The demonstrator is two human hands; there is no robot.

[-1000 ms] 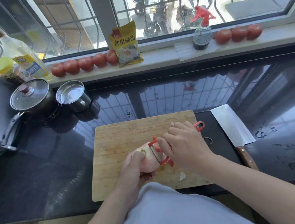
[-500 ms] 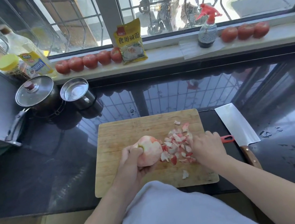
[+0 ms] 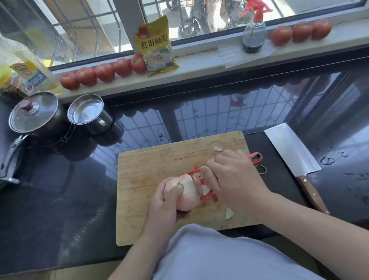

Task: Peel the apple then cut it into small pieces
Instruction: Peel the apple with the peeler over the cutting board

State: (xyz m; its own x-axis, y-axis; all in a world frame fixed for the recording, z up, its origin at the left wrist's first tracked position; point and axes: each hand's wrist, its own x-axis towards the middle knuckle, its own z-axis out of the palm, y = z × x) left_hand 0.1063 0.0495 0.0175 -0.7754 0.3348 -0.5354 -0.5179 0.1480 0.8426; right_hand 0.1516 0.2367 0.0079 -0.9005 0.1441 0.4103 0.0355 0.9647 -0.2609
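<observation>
Mostly peeled apple, pale with a pink blush, held just above the near middle of the wooden cutting board. Gripped by the left hand, fingers curled under and around it, thumb pressed on top near the stem dimple. Red peeler laid against the apple's right side, metal blade touching the flesh, a strip of red skin curling off below it. Held by the right hand, fingers closed over the handle; red loop end of the handle poking out past the knuckles at the board's right edge. Possibly more peel hidden under that hand, hard to tell. A pale scrap of peel lying on the board near the front edge, another small bit near the far right corner.

Board resting on a dark, glossy surface. Cleaver flat on that surface just right of the board, broad blade away, wooden handle toward the person. Lidded pot and steel cup side by side at the far left. On the window sill: a row of tomatoes, a yellow packet standing upright, a spray bottle with a red trigger, three more tomatoes at the right, an oil bottle and a yellow-lidded jar at the left.
</observation>
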